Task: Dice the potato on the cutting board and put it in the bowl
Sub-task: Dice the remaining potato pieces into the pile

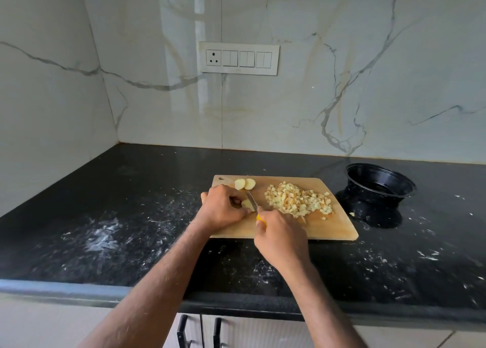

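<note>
Speckled black counter (131, 229), rectangular wooden board (328, 226)

- Soft, even daylight; dim overall
- Window glare on the wall (181, 45)
- Faint shadows on the counter (131, 190)
- Wide-angle bending at edges; slightly soft focus

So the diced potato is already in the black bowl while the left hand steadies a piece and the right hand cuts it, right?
Not quite. In the head view the diced potato lies heaped on the cutting board, and the black bowl looks empty. The rest holds: the left hand steadies a piece while the right hand cuts with the knife.
</note>
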{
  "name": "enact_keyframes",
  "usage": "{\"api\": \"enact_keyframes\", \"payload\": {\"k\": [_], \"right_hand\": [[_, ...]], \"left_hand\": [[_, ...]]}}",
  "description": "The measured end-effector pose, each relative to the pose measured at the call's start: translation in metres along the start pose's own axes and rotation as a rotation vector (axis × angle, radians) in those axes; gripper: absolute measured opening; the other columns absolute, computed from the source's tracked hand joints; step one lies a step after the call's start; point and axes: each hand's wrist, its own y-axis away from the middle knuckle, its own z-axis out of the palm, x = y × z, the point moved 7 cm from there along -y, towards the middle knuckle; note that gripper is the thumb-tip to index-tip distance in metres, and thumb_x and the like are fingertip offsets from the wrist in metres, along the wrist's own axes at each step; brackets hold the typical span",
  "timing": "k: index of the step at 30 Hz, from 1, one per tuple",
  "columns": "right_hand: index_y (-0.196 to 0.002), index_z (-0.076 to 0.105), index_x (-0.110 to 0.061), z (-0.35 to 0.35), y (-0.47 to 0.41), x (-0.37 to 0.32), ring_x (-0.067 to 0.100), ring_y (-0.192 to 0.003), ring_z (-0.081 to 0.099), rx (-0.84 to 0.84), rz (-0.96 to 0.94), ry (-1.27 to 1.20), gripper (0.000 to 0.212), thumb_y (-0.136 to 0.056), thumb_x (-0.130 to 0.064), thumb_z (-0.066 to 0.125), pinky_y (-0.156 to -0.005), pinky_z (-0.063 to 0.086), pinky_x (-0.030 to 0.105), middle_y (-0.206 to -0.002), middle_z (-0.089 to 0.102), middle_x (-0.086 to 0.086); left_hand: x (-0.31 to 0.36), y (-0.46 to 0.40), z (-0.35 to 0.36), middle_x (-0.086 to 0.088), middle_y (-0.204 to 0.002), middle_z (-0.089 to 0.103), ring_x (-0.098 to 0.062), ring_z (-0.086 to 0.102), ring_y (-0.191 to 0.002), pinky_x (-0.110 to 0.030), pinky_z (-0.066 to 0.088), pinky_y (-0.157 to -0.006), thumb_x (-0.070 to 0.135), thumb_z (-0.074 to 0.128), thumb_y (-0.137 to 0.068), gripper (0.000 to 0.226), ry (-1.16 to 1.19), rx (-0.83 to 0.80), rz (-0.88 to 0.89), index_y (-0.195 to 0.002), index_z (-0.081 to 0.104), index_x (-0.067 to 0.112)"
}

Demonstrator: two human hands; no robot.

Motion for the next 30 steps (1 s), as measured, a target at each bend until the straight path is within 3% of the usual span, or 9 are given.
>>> {"api": "enact_keyframes", "payload": {"k": [4, 8, 11, 15, 18, 20, 23, 28, 30], "right_hand": [[-0.119, 0.071, -0.022, 0.005, 0.001, 0.0, 0.005, -0.056, 0.044, -0.006, -0.021, 0.032, 0.027, -0.099, -0.029, 0.054, -0.046, 0.019, 0.012, -0.091, 0.072, -0.011], [-0.118, 0.069, -0.021, 0.003, 0.017, 0.003, 0.003, -0.046, 0.047, -0.085, -0.044, 0.037, 0.025, -0.1, -0.027, 0.053, -0.038, 0.023, 0.015, -0.077, 0.064, -0.013], [-0.123, 0.068, -0.022, -0.009, 0.029, 0.012, 0.002, -0.051, 0.051, -0.138, -0.036, 0.021, 0.029, -0.1, -0.029, 0.052, -0.04, 0.026, 0.014, -0.09, 0.068, -0.012], [-0.124, 0.071, -0.024, -0.036, 0.03, 0.025, -0.001, -0.048, 0.054, -0.153, -0.021, -0.033, 0.03, -0.098, -0.026, 0.057, -0.034, 0.03, 0.017, -0.095, 0.07, -0.014], [-0.12, 0.074, -0.02, -0.037, 0.02, 0.023, -0.004, -0.047, 0.053, -0.126, -0.005, -0.061, 0.028, -0.097, -0.021, 0.058, -0.033, 0.03, 0.016, -0.111, 0.074, -0.013], [-0.117, 0.074, -0.019, -0.029, 0.011, 0.016, 0.006, -0.043, 0.051, -0.1, -0.008, -0.034, 0.027, -0.097, -0.023, 0.056, -0.037, 0.031, 0.015, -0.12, 0.072, -0.013], [-0.117, 0.073, -0.02, -0.014, 0.0, 0.005, 0.004, -0.053, 0.054, -0.051, 0.001, -0.017, 0.027, -0.099, -0.028, 0.054, -0.049, 0.045, 0.021, -0.114, 0.074, -0.01], [-0.117, 0.072, -0.022, 0.004, -0.004, -0.003, 0.007, -0.056, 0.05, 0.0, -0.01, 0.045, 0.027, -0.098, -0.03, 0.055, -0.045, 0.026, 0.014, -0.096, 0.076, -0.01], [-0.118, 0.071, -0.022, 0.007, -0.004, -0.006, 0.009, -0.059, 0.054, -0.008, -0.028, 0.075, 0.027, -0.098, -0.03, 0.054, -0.048, 0.034, 0.016, -0.097, 0.075, -0.01]], "left_hand": [[-0.001, -0.003, 0.003, 0.009, -0.079, 0.07, -0.01, 0.057, -0.085, -0.035, 0.03, -0.079, 0.041, 0.079, -0.071, 0.024, -0.025, 0.019, -0.01, -0.083, 0.075, 0.021], [0.001, -0.002, 0.002, 0.012, -0.077, 0.067, -0.009, 0.055, -0.083, -0.034, 0.028, -0.082, 0.041, 0.079, -0.075, 0.015, 0.001, -0.003, -0.024, -0.069, 0.065, 0.038], [0.005, 0.001, -0.001, 0.015, -0.076, 0.067, -0.009, 0.056, -0.084, -0.036, 0.033, -0.084, 0.041, 0.08, -0.076, 0.012, 0.01, -0.014, -0.013, -0.082, 0.071, 0.045], [0.011, 0.005, -0.003, 0.011, -0.073, 0.07, -0.009, 0.06, -0.08, -0.039, 0.043, -0.089, 0.033, 0.078, -0.076, 0.018, 0.047, -0.055, 0.0, -0.078, 0.071, 0.049], [0.01, 0.006, -0.005, 0.009, -0.072, 0.071, -0.011, 0.065, -0.078, -0.038, 0.052, -0.087, 0.025, 0.077, -0.073, 0.026, 0.066, -0.064, 0.006, -0.095, 0.08, 0.037], [0.009, 0.007, -0.008, 0.008, -0.07, 0.07, -0.014, 0.066, -0.074, -0.036, 0.055, -0.08, 0.024, 0.08, -0.07, 0.017, 0.069, -0.038, -0.001, -0.087, 0.081, 0.029], [0.006, 0.005, -0.008, 0.005, -0.069, 0.07, -0.017, 0.066, -0.072, -0.034, 0.055, -0.074, 0.025, 0.082, -0.07, 0.011, 0.047, -0.012, -0.004, -0.073, 0.076, 0.016], [0.003, 0.001, -0.006, 0.003, -0.069, 0.071, -0.018, 0.066, -0.072, -0.036, 0.056, -0.075, 0.02, 0.08, -0.071, 0.008, 0.045, -0.008, -0.002, -0.074, 0.077, 0.013], [0.003, 0.001, -0.005, 0.002, -0.072, 0.072, -0.019, 0.067, -0.075, -0.039, 0.056, -0.078, 0.02, 0.081, -0.073, 0.008, 0.042, -0.009, -0.004, -0.076, 0.078, 0.014]]}}
